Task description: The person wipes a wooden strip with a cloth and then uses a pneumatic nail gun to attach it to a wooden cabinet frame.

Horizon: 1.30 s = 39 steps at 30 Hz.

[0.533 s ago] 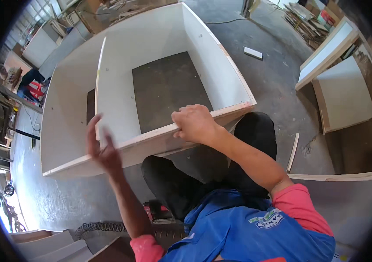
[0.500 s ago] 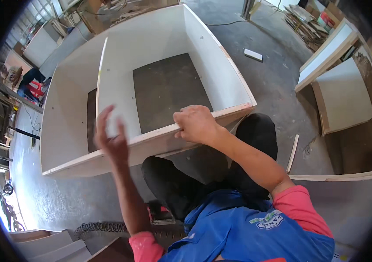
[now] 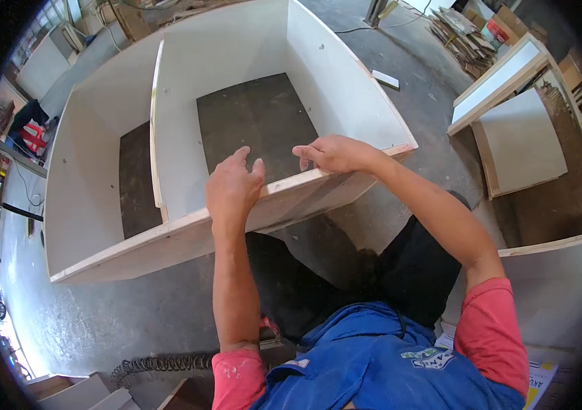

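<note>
A large white cabinet carcass (image 3: 50,273) made of panels lies on the floor before me, its upper side uncovered. An upright divider (image 3: 157,130) splits it into two compartments. My left hand (image 3: 235,188) rests over the raw wooden edge of the near panel (image 3: 291,183), right of the divider. Its fingers stretch inward with the thumb apart. Farther right along that edge is my right hand (image 3: 339,154), bent at the wrist. Its loosely curved fingers point left over the inside, with a gap between them and nothing held.
An open wood-edged box (image 3: 533,242) stands at right with a pale panel (image 3: 523,143) inside. A white block (image 3: 385,80) lies beyond the carcass. Scrap boards (image 3: 465,41) are stacked at far right. A black coiled hose (image 3: 161,363) crosses the floor at lower left.
My left hand has come right and down onto the near panel's edge. My right hand has shifted right and loosened from its grip there. My legs have moved back from the panel.
</note>
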### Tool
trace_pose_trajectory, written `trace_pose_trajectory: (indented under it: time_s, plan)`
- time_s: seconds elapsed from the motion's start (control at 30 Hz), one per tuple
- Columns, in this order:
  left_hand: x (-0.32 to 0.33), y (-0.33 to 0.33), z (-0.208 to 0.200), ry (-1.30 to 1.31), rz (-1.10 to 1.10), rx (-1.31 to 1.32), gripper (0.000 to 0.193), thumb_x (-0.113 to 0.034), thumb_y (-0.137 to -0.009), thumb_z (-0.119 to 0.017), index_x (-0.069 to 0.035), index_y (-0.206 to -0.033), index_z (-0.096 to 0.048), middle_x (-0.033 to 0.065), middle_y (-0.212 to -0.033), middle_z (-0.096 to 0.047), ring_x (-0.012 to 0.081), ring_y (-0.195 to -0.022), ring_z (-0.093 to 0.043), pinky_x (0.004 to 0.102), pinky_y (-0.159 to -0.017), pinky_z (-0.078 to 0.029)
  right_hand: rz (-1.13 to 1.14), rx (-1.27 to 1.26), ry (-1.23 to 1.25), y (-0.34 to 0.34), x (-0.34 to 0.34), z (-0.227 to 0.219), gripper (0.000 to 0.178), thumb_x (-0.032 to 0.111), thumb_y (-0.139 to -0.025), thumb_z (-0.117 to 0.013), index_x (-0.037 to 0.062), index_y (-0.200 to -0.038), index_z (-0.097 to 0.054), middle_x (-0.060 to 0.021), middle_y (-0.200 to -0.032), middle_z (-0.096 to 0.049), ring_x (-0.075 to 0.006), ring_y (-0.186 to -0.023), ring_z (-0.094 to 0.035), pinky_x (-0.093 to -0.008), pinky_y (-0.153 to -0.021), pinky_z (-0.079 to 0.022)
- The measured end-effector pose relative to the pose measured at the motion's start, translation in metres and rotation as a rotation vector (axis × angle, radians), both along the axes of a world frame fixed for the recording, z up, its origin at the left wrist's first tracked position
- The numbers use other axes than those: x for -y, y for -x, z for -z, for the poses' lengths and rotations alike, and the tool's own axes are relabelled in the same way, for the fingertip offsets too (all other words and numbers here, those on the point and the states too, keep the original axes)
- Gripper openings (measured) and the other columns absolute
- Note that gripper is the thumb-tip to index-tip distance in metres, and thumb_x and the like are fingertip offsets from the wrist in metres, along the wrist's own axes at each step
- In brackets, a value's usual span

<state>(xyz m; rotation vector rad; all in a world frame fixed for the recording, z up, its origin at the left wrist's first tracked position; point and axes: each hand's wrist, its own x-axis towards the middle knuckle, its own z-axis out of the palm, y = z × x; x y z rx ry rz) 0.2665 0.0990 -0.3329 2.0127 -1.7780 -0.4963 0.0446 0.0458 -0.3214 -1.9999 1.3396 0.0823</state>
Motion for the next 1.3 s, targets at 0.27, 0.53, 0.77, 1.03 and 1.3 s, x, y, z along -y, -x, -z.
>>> trace_pose_trajectory:
  time_s: [0.27,0.53,0.77,1.03,1.3]
  plan:
    - [0.001,-0.003,0.001,0.033,-0.007,0.011,0.044,-0.036,-0.091,-0.061,-0.01,-0.126,-0.067,0.0144,-0.119,-0.07,0.033,-0.109,-0.066,0.0431,-0.095,-0.051,-0.077,-0.069,-0.05,-0.004,0.006,-0.008,0.068,0.056,-0.104,-0.029,0.0066,-0.109,-0.075,-0.0217,-0.106,-0.072,-0.042,-0.103,-0.065,-0.0457,-0.096,-0.048]
    - [0.002,0.002,-0.002,0.086,-0.039,-0.015,0.039,-0.028,-0.089,-0.066,-0.01,-0.123,-0.068,0.0137,-0.115,-0.071,0.0332,-0.106,-0.067,0.0398,-0.089,-0.053,-0.029,0.171,-0.261,0.008,0.016,0.008,0.064,0.053,-0.105,-0.03,0.0061,-0.101,-0.074,-0.0192,-0.096,-0.072,-0.0397,-0.096,-0.067,-0.0461,-0.091,-0.05]
    - [0.019,0.003,-0.005,-0.151,-0.234,-0.114,0.045,-0.015,-0.087,-0.069,-0.006,-0.131,-0.064,0.0161,-0.106,-0.074,0.0262,-0.101,-0.07,0.038,-0.086,-0.054,-0.268,0.31,-0.174,0.008,0.018,0.0,0.04,0.034,-0.104,-0.042,0.0023,-0.097,-0.066,-0.024,-0.095,-0.065,-0.044,-0.089,-0.063,-0.0537,-0.08,-0.052]
    - [0.028,0.007,-0.009,-0.062,-0.23,-0.011,0.021,-0.01,-0.083,-0.067,-0.005,-0.103,-0.071,0.0113,-0.091,-0.072,0.0307,-0.088,-0.068,0.0423,-0.081,-0.052,-0.304,0.284,-0.084,0.004,0.027,-0.015,0.027,0.025,-0.099,-0.052,0.0028,-0.095,-0.066,-0.0179,-0.091,-0.066,-0.0345,-0.082,-0.065,-0.0461,-0.071,-0.055]
    - [0.028,0.003,-0.008,-0.099,-0.202,0.005,0.004,-0.009,-0.079,-0.065,-0.007,-0.083,-0.065,0.0102,-0.08,-0.067,0.0286,-0.078,-0.065,0.0417,-0.076,-0.049,-0.252,0.113,-0.094,-0.011,0.03,-0.021,0.021,0.02,-0.096,-0.055,0.0038,-0.092,-0.067,-0.0148,-0.091,-0.066,-0.0345,-0.084,-0.063,-0.0446,-0.075,-0.053]
